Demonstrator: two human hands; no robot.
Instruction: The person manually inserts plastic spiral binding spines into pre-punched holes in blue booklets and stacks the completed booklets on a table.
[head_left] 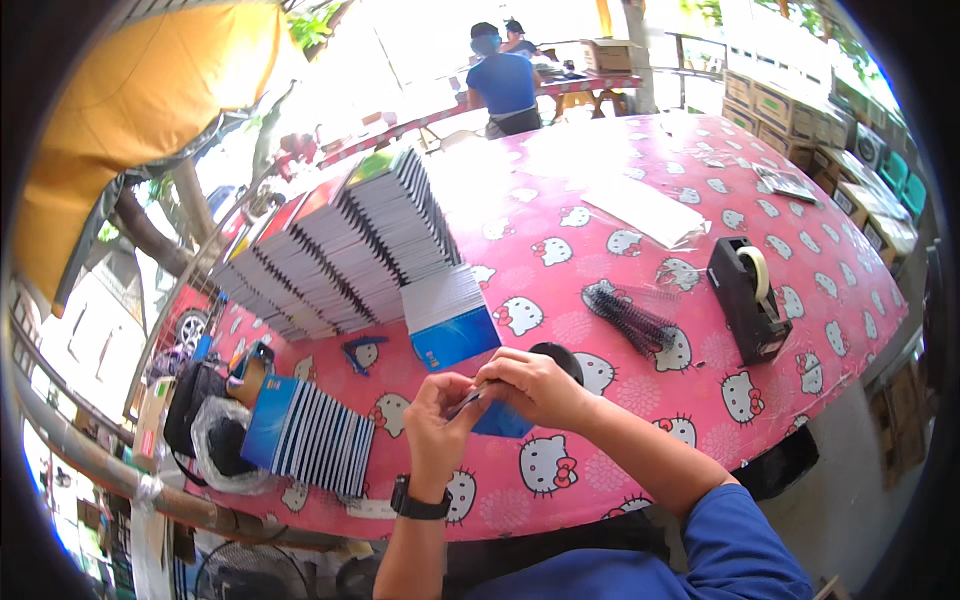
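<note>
- Surface: long table under pink cartoon-print cloth [640,395], outdoors, in bright light.
- Far left: fanned row of blue-covered books [320,435], close to the near edge; best left untouched by the left elbow.
- Left, behind: tall stacks of books [330,255], white page edges outward; a bump here would probably topple them, so sideways reaches should stay short.
- Left of centre: small blue item [365,350], kind unclear, lying apart from the hands.
- Centre: left hand [440,405], narrow, pinching a small thin piece [463,403] between thumb and fingers; a light, steady pinch should spare it from bending.
- Centre, behind: short pile of blue-covered books [455,335], leaning.
- Right of centre: blue-covered book [503,424], beneath the hands and partly hidden; worth keeping flat and square.
- Right of centre: right hand [530,385], fingers drawn together at the left fingertips; whether it also grips the piece, cannot tell. Small fingertip movements seem best.
- Behind it: round black object [562,362], partly covered.
- Right: dark coil-like bundle [635,320].
- Far right: black tape dispenser [750,305], well apart from the hands.
</note>
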